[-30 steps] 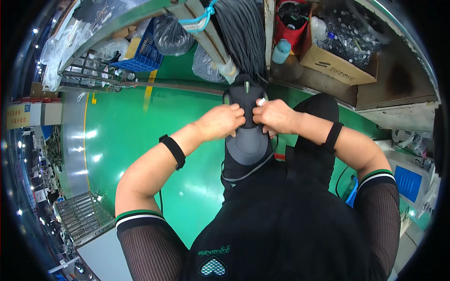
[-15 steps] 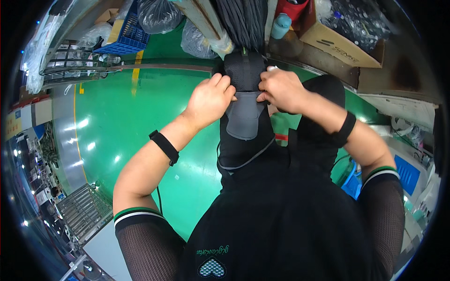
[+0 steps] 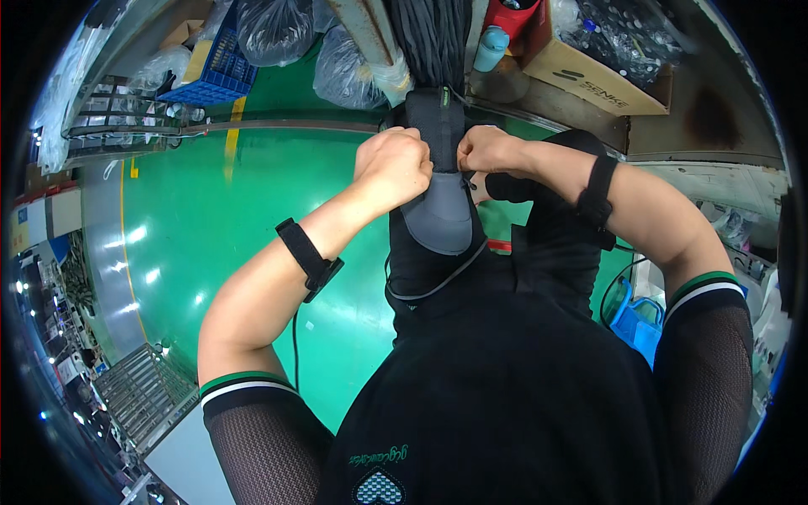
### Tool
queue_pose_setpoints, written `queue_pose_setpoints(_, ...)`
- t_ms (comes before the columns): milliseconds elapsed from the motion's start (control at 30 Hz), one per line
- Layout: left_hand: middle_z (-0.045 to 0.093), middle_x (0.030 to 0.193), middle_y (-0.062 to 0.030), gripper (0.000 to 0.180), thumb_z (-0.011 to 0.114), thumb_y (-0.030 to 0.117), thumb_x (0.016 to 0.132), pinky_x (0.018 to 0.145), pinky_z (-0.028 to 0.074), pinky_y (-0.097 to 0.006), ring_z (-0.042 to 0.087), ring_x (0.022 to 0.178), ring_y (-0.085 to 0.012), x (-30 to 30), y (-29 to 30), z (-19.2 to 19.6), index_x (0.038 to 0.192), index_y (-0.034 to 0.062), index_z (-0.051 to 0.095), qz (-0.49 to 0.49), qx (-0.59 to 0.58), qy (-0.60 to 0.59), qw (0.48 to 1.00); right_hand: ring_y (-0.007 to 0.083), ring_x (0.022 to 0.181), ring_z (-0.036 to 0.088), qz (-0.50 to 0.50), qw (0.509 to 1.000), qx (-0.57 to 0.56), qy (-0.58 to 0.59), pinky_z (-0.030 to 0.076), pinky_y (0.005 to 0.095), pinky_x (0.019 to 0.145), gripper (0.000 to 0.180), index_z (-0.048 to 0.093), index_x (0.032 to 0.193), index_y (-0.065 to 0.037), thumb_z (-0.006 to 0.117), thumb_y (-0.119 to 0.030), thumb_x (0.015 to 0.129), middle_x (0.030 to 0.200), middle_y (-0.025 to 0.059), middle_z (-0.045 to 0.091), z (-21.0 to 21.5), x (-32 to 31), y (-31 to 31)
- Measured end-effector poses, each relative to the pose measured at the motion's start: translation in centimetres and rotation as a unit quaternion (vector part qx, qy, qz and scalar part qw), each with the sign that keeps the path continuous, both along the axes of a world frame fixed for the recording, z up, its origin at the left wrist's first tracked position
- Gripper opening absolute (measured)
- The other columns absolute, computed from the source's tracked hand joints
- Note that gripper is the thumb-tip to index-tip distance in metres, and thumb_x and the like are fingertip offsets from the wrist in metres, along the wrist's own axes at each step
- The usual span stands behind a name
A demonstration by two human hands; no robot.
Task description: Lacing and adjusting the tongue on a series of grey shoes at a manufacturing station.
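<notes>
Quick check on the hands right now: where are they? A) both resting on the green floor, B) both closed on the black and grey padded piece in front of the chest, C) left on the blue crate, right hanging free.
B: the left hand and right hand both grip the black and grey padded piece, one on each side.

The scene is brightly and evenly lit from overhead. Glare patches are seen on the glossy green floor. Strong fisheye bending and a black vignette are noted at the rim. Central focus is sharp.
</notes>
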State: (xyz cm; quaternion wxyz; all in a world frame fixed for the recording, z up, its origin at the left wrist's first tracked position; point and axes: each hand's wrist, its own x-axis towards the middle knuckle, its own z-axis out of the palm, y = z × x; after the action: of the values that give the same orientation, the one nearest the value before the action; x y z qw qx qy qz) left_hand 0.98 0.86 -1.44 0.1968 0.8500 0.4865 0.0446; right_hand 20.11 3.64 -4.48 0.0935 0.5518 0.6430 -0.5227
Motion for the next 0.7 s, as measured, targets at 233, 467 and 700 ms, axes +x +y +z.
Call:
queue_pose_setpoints(233, 0.059, 0.077, -0.0063, 0.015, 0.066, 0.019, 0.077, 0.074, 0.048, -0.039, 0.059, 0.085, -0.0261, -0.2, -0.4, -0.8, 0.068, 0.0070, 0.066, -0.001, 0.069, 0.030, 0.997, 0.0232, 0.080, 0.067, 0.149, 0.988, -0.014, -0.042, 0.052, 0.0367, 0.072, 0.016, 0.073, 0.085, -0.010, 0.067, -0.020, 0.073, 0.082, 0.0096, 0.069, -1.0, -0.7, 1.4)
queue_pose_setpoints(467, 0.056, 0.089, -0.0086, 0.017, 0.072, 0.015, 0.073, 0.074, 0.049, -0.040, 0.057, 0.089, -0.0270, -2.5, -0.3, 0.0, 0.081, 0.0034, 0.063, -0.158, 0.059, 0.021, 0.985, 0.0281, 0.092, 0.066, -0.030, 0.983, 0.171, 0.054, 0.051, 0.0395, 0.081, 0.021, 0.074, 0.090, -0.013, 0.063, -0.023, 0.074, 0.090, 0.0099, 0.070, -3.4, 1.2, -1.8)
queue_pose_setpoints(700, 0.056, 0.083, -0.0082, 0.013, 0.071, 0.011, 0.073, 0.070, 0.047, -0.041, 0.057, 0.086, -0.0264, -2.2, 0.0, 0.3, 0.078, 0.0035, 0.062, -0.133, 0.001, -0.029, 0.991, 0.0240, 0.087, 0.066, 0.105, 0.991, 0.067, 0.046, 0.050, 0.0355, 0.078, 0.019, 0.074, 0.090, -0.010, 0.067, -0.026, 0.082, 0.088, 0.0110, 0.069, -2.7, 0.9, 0.6)
